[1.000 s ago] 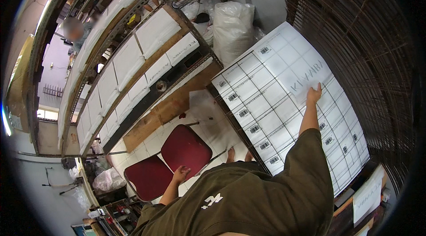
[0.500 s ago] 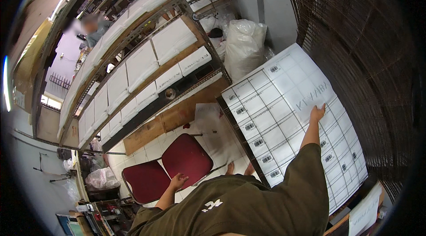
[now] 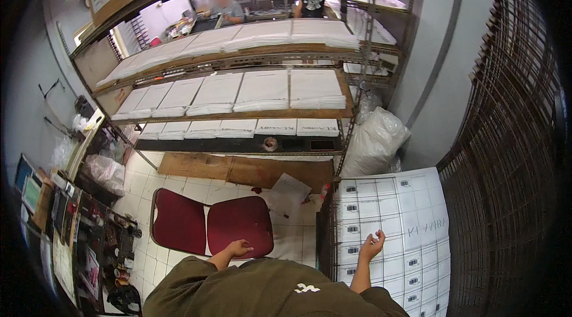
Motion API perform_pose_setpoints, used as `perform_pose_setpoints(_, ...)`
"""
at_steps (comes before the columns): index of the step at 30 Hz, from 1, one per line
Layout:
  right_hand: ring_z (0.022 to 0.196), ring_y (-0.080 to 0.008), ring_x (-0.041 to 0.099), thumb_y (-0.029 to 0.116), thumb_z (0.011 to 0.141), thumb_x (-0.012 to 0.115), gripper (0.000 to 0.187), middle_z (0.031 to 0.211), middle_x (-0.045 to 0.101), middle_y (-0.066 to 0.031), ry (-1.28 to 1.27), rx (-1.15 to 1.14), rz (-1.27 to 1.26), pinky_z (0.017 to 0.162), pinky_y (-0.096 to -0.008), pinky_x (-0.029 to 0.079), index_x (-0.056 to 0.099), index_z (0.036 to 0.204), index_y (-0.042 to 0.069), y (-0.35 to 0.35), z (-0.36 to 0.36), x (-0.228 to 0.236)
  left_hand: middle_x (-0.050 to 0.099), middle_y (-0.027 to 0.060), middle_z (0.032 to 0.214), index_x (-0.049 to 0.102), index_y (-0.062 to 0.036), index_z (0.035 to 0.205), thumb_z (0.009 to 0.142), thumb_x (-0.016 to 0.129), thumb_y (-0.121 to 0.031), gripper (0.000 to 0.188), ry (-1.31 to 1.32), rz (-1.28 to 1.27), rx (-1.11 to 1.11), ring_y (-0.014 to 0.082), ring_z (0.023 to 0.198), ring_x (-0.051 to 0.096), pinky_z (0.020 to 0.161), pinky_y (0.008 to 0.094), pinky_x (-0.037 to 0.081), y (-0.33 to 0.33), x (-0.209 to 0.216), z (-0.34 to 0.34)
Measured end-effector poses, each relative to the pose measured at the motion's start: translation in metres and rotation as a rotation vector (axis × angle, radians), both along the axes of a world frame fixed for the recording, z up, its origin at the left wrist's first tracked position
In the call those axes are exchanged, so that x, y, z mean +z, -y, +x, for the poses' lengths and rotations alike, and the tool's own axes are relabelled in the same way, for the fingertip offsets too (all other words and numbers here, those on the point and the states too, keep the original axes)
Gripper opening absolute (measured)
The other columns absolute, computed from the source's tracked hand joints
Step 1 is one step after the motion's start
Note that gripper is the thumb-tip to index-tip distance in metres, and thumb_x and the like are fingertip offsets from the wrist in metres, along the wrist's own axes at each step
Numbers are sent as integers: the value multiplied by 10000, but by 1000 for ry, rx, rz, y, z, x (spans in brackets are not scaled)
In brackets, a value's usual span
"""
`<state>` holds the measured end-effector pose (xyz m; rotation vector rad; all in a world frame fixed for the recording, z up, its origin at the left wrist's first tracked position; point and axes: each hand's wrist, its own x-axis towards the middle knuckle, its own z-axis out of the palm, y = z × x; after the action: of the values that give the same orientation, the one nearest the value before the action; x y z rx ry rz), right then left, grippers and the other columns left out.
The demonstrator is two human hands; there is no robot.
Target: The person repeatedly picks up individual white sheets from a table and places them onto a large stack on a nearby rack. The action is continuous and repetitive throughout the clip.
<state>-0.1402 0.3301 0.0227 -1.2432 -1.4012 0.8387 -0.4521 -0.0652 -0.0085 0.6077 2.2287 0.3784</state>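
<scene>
My right hand (image 3: 372, 244) is held over a table (image 3: 369, 233) whose white top is laid out in a grid of rectangles with small barcodes. Its fingers are apart and loosely curled, with nothing in them. A frosted translucent sheet or flat bag (image 3: 422, 207) with dark lettering lies on the right part of the grid, apart from that hand. My left hand (image 3: 240, 248) hangs in front of the dark red seat of a folding chair (image 3: 238, 227). Its fingers are loosely extended and hold nothing.
A metal shelf rack (image 3: 232, 111) bears rows of flat white packets. A stuffed white plastic sack (image 3: 375, 141) stands by its right end. Dark wire racks (image 3: 506, 156) rise right of the table. A cluttered shelf (image 3: 89, 245) is at left. Two people are beyond the rack.
My right hand has come off the lettered sheet and drawn back to the left. My view has turned and levelled toward the rack. The left hand stays by the chair.
</scene>
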Motion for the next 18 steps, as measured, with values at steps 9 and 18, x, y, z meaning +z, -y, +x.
perform_pose_setpoints(9,563,-119,401,47,770,627,236,609,429,-31,182,192,561,537,-259,347,418,660,48,-24,-15,280,572,152,1136,543,-65,1157,726,609,-561,660,102,30,134,287,1065,541,906,373,428,49,-82,-39)
perform_pose_setpoints(18,496,-175,409,154,604,702,310,608,428,-22,333,909,1586,473,-300,343,398,598,94,192,-138,535,600,159,1072,571,-19,1100,715,660,-509,629,127,-70,159,271,1005,575,852,355,460,139,-142,-91)
